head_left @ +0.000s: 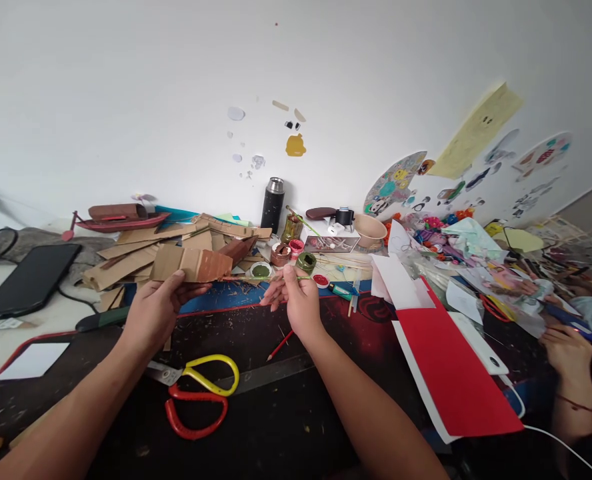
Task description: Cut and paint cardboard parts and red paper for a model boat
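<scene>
My left hand (159, 310) grips a piece of cardboard (189, 264) between thumb and fingers; its right part is coated reddish brown. My right hand (299, 300) pinches a thin paintbrush (251, 277), whose tip meets the painted right end of the cardboard. Just behind the hands stand an open jar of brown paint (281, 253), a green jar (306, 261) and a red one (297, 249). A white lid with green paint (261, 270) lies beyond the brush.
Scissors with yellow and red handles (201, 393) and a ruler (276, 373) lie in front. Cardboard strips (131, 257) are heaped at the left. Red paper (461, 373) lies right. Another person's hand (569, 350) is at far right.
</scene>
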The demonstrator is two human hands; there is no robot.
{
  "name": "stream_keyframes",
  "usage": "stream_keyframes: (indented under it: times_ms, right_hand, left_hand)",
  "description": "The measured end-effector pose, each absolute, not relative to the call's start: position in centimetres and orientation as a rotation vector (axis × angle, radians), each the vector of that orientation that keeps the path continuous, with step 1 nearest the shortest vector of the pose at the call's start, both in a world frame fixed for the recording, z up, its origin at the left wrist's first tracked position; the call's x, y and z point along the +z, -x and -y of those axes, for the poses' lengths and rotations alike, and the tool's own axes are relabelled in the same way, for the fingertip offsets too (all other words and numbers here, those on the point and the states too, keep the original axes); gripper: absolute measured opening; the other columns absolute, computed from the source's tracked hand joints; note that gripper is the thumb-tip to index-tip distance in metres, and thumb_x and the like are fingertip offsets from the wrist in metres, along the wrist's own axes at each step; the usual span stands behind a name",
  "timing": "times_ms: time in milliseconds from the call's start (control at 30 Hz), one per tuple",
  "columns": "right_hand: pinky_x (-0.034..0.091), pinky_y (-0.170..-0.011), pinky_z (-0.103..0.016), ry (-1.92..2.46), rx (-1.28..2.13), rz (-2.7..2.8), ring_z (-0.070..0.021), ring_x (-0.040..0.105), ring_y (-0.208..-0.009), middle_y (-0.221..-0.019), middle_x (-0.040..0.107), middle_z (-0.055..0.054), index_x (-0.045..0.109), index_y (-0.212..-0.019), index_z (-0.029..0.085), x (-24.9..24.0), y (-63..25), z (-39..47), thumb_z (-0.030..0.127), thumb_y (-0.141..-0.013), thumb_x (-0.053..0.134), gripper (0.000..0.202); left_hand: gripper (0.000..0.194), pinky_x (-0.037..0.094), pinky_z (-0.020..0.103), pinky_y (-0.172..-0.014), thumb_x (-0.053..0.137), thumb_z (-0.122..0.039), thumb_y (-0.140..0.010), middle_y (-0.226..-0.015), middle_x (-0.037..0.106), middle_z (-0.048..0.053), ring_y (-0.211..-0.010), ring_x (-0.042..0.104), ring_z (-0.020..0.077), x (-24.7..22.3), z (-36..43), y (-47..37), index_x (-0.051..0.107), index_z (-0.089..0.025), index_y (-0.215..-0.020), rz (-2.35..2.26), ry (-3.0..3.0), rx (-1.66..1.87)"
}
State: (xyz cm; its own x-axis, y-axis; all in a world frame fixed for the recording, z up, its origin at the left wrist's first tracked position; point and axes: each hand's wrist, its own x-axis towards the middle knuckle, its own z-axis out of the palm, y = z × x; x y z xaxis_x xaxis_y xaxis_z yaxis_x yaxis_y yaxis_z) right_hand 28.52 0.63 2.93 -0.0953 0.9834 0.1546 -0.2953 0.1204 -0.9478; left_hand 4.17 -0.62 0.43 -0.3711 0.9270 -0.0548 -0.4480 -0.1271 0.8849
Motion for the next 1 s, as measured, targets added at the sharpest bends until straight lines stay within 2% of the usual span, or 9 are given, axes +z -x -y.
stream_keyframes:
  times_ms: [200,533,633,833,1000]
  right_hand:
    - [0.05,-0.038,-0.022,0.875,1.232,1.086,-0.0201,0.074,-0.049,-0.062,0.074,-0.004,0.064,-0.087,0.02,3.5,-29.0,-1.2,0.081,-0.091,0.069,0.061]
    - [0.049,-0.037,-0.022,0.856,1.26,1.094,-0.0198,0.074,-0.048,-0.061,0.073,-0.003,0.064,-0.086,0.021,3.3,-29.0,-0.9,0.081,-0.089,0.071,0.061]
    - [0.051,-0.039,-0.023,0.861,1.258,1.094,-0.021,0.076,-0.051,-0.062,0.074,-0.004,0.064,-0.087,0.021,3.4,-29.0,-1.0,0.081,-0.09,0.07,0.061]
    - [0.049,-0.038,-0.021,0.86,1.281,1.102,-0.0172,0.07,-0.044,-0.059,0.071,-0.001,0.063,-0.084,0.021,3.1,-29.0,-0.3,0.081,-0.09,0.071,0.061]
    - [0.049,-0.039,-0.02,0.851,1.288,1.103,-0.0174,0.072,-0.047,-0.061,0.072,-0.001,0.064,-0.085,0.021,3.1,-28.7,-0.1,0.081,-0.09,0.071,0.061]
  left_hand:
    - [0.029,0.074,0.05,-0.082,0.091,-0.033,-0.067,-0.08,0.083,0.013,-0.084,0.085,0.0351,0.7,0.7,-4.3,0.076,-0.012,-0.079,-1.082,-0.675,1.692]
    - [0.029,0.072,0.056,-0.09,0.09,-0.032,-0.068,-0.079,0.083,0.015,-0.094,0.085,0.0393,0.8,0.8,-4.4,0.076,-0.011,-0.082,-1.09,-0.659,1.699]
    - [0.028,0.072,0.054,-0.089,0.091,-0.032,-0.068,-0.076,0.082,0.014,-0.09,0.085,0.0383,0.7,0.8,-4.4,0.076,-0.011,-0.08,-1.081,-0.655,1.699]
    - [0.024,0.073,0.048,-0.087,0.091,-0.029,-0.071,-0.072,0.081,0.01,-0.077,0.084,0.0306,0.5,0.7,-4.1,0.074,-0.011,-0.076,-1.055,-0.624,1.723]
    - [0.027,0.072,0.05,-0.091,0.091,-0.029,-0.072,-0.079,0.083,0.014,-0.082,0.085,0.0329,0.4,0.7,-4.2,0.077,-0.009,-0.084,-1.058,-0.628,1.708]
